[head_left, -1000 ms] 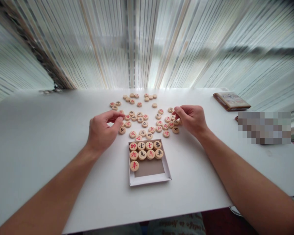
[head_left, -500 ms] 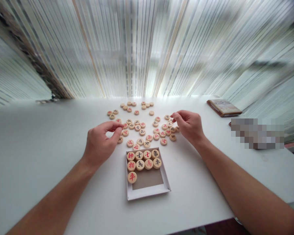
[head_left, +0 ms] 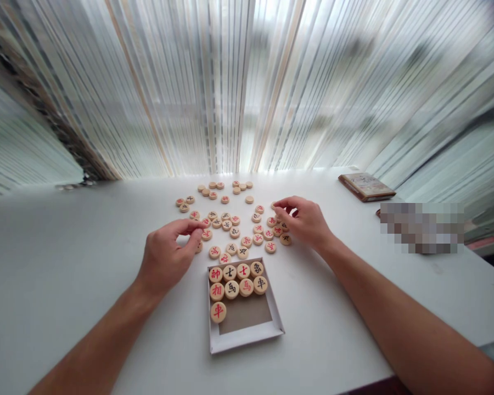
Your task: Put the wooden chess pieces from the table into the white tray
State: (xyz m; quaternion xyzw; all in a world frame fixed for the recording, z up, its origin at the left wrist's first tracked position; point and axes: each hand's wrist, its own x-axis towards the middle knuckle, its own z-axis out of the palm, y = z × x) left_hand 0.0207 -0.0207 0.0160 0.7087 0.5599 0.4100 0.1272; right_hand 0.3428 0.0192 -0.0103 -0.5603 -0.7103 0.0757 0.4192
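Observation:
Many round wooden xiangqi pieces with red or black characters lie scattered on the white table [head_left: 107,241]. My right hand [head_left: 302,216] reaches in from the right, thumb and index finger closed at the edge of a xiangqi piece [head_left: 274,206], its face mostly hidden by the fingers. At the left of the scatter my left hand [head_left: 170,249] hovers, index finger and thumb bent with a small gap beside a red-marked piece [head_left: 206,235]. Nearest me, a shallow white box [head_left: 247,331] holds two full rows of pieces and one red piece [head_left: 218,312] starting a third row.
A flat brown-edged box [head_left: 366,186] lies at the back right. In front of it is a pixelated object [head_left: 420,227]. Striped curtains [head_left: 230,82] hang behind the table's far edge.
My right hand has moved left onto a piece at the right of the scatter. My left hand stays nearly in place. The view has shifted slightly; the boxed pieces are unchanged.

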